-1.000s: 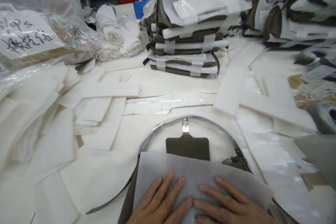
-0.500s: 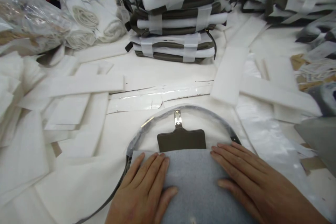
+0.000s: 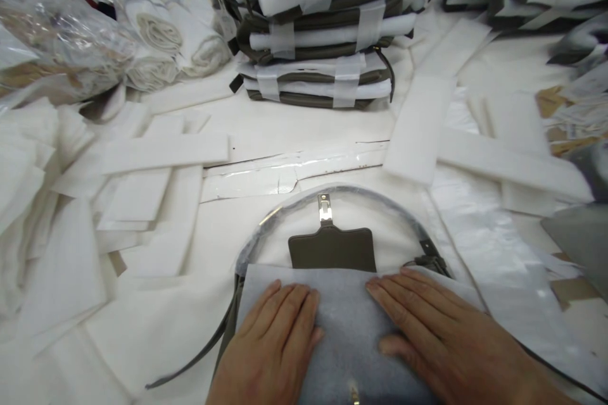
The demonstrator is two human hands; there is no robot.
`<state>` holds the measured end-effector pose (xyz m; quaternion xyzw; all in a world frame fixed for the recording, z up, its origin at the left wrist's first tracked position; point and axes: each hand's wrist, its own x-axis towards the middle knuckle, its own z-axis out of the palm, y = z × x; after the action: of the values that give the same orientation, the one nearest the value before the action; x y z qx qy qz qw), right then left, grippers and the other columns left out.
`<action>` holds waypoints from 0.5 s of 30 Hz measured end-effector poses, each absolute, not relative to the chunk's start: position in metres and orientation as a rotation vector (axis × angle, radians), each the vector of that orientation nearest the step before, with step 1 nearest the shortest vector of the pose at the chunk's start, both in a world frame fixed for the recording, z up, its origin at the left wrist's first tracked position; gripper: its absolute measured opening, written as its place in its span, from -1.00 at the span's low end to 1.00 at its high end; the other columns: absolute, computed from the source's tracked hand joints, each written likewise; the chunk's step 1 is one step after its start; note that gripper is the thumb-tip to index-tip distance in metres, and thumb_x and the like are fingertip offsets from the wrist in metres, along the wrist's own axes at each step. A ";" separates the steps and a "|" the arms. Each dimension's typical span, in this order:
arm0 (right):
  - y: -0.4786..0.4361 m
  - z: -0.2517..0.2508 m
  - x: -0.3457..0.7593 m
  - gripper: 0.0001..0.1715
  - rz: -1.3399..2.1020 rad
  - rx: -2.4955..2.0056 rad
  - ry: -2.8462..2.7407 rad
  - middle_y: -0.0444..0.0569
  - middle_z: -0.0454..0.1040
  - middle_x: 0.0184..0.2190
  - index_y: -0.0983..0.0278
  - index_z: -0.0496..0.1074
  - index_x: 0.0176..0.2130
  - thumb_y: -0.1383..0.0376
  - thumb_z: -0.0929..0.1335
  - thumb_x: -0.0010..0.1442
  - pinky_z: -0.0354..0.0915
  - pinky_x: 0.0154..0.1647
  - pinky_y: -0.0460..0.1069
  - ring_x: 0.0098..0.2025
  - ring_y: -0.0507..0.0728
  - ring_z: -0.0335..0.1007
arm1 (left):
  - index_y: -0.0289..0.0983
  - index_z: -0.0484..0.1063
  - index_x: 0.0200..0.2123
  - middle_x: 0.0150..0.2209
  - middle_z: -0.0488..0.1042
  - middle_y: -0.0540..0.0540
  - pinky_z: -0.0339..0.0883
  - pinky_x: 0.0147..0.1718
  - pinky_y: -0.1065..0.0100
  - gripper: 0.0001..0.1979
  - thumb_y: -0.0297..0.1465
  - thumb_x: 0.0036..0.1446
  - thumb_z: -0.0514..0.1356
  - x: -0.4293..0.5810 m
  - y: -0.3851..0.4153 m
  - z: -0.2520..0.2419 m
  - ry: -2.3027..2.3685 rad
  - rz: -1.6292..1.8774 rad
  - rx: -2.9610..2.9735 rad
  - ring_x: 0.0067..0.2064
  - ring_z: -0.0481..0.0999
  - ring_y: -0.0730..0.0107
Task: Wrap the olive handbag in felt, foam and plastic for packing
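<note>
Before me lies a dark olive handbag, mostly covered by a thin greyish-white sheet (image 3: 346, 310). My left hand (image 3: 270, 342) rests flat on the sheet's left part, fingers stretched out. On the right part, my right hand (image 3: 427, 323) presses flat too, thumb apart. Beyond the sheet's far edge shows the bag's olive flap tab (image 3: 332, 249) with a metal clasp plate (image 3: 325, 207). A plastic-wrapped handle (image 3: 351, 190) arches around the tab. A dark strap (image 3: 199, 354) trails to the left. Near the bottom a small gold metal piece (image 3: 354, 392) shows.
Wrapped olive bags (image 3: 318, 85) are stacked at the back, with more at the far right. White foam strips (image 3: 166, 153) lie scattered at left, others (image 3: 418, 130) at right. White rolls (image 3: 156, 25) and clear plastic bags (image 3: 61, 31) stand at back left.
My hands have shifted slightly closer together on the sheet, my right hand moving left. More of the bag's right side and the gold piece near the bottom now show.
</note>
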<state>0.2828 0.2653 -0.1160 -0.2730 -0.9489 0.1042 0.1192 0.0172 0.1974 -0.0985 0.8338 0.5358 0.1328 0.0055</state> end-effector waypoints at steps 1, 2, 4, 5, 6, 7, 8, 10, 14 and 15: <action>0.265 -0.115 0.280 -0.53 0.295 -0.819 -2.759 0.10 0.55 0.03 0.36 0.42 0.11 0.14 0.17 0.43 0.29 0.15 0.23 0.04 0.28 0.45 | -0.34 0.47 0.01 -0.03 0.58 -0.09 0.32 0.09 0.22 -0.67 -0.32 0.40 -0.01 0.018 0.197 -0.101 1.693 0.405 2.616 0.01 0.51 0.25; 0.267 -0.113 0.277 -0.51 0.285 -0.831 -2.746 0.10 0.57 -0.01 0.36 0.44 0.07 0.11 0.17 0.43 0.30 0.13 0.22 0.00 0.28 0.46 | -0.34 0.47 -0.01 -0.05 0.58 -0.10 0.34 0.06 0.22 -0.64 -0.27 0.41 -0.02 0.019 0.197 -0.102 1.711 0.394 2.621 -0.01 0.51 0.23; 0.271 -0.107 0.272 -0.52 0.269 -0.827 -2.738 0.09 0.60 -0.08 0.34 0.46 0.02 0.09 0.18 0.41 0.29 0.09 0.20 -0.07 0.26 0.48 | -0.34 0.48 -0.05 -0.09 0.58 -0.13 0.36 0.00 0.21 -0.58 -0.16 0.40 -0.03 0.020 0.198 -0.103 1.744 0.391 2.614 -0.04 0.52 0.20; 0.273 -0.104 0.270 -0.53 0.268 -0.822 -2.735 0.09 0.61 -0.13 0.33 0.47 0.00 0.09 0.18 0.41 0.30 0.07 0.20 -0.11 0.26 0.48 | -0.34 0.48 -0.07 -0.11 0.58 -0.14 0.37 0.00 0.19 -0.56 -0.14 0.39 -0.04 0.020 0.199 -0.102 1.752 0.393 2.603 -0.06 0.52 0.19; 0.276 -0.100 0.269 -0.54 0.277 -0.812 -2.731 0.09 0.61 -0.18 0.31 0.47 -0.02 0.08 0.18 0.40 0.30 0.03 0.20 -0.16 0.26 0.48 | -0.33 0.47 -0.09 -0.13 0.58 -0.15 0.37 0.00 0.17 -0.55 -0.12 0.39 -0.05 0.020 0.200 -0.100 1.756 0.399 2.586 -0.08 0.52 0.19; 0.278 -0.097 0.268 -0.56 0.302 -0.812 -2.729 0.09 0.60 -0.22 0.29 0.47 -0.05 0.08 0.18 0.40 0.32 -0.02 0.20 -0.20 0.26 0.46 | -0.32 0.47 -0.11 -0.16 0.57 -0.14 0.38 -0.02 0.15 -0.56 -0.12 0.39 -0.06 0.020 0.201 -0.097 1.756 0.398 2.560 -0.11 0.52 0.19; 0.280 -0.093 0.267 -0.59 0.338 -0.828 -2.730 0.08 0.59 -0.26 0.27 0.47 -0.07 0.08 0.19 0.39 0.32 -0.08 0.20 -0.24 0.26 0.45 | -0.30 0.46 -0.13 -0.20 0.56 -0.14 0.40 -0.06 0.13 -0.57 -0.11 0.38 -0.05 0.020 0.201 -0.094 1.747 0.383 2.528 -0.15 0.53 0.19; 0.283 -0.085 0.265 -0.65 0.421 -0.873 -2.738 0.04 0.55 -0.32 0.23 0.47 -0.15 0.09 0.22 0.37 0.32 -0.18 0.16 -0.28 0.24 0.41 | -0.27 0.44 -0.19 -0.30 0.52 -0.11 0.44 -0.20 0.13 -0.60 -0.09 0.36 -0.01 0.019 0.203 -0.087 1.718 0.337 2.460 -0.25 0.51 0.20; 0.284 -0.079 0.264 -0.64 0.490 -0.885 -2.743 -0.01 0.53 -0.34 0.22 0.43 -0.27 0.10 0.19 0.39 0.28 -0.19 0.12 -0.30 0.21 0.40 | -0.25 0.40 -0.27 -0.39 0.46 -0.08 0.41 -0.36 0.17 -0.63 -0.07 0.31 0.05 0.016 0.203 -0.079 1.672 0.276 2.399 -0.36 0.47 0.21; 0.285 -0.079 0.264 -0.62 0.482 -0.874 -2.735 -0.01 0.54 -0.33 0.22 0.43 -0.27 0.10 0.17 0.41 0.27 -0.18 0.12 -0.29 0.21 0.40 | -0.25 0.40 -0.27 -0.38 0.47 -0.08 0.41 -0.35 0.18 -0.63 -0.07 0.32 0.04 0.016 0.202 -0.078 1.675 0.282 2.403 -0.35 0.47 0.20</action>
<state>0.2642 0.2845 -0.0790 -0.2980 -0.9333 0.1645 0.1147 0.0159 0.2019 -0.0784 0.8126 0.5663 0.0953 0.0994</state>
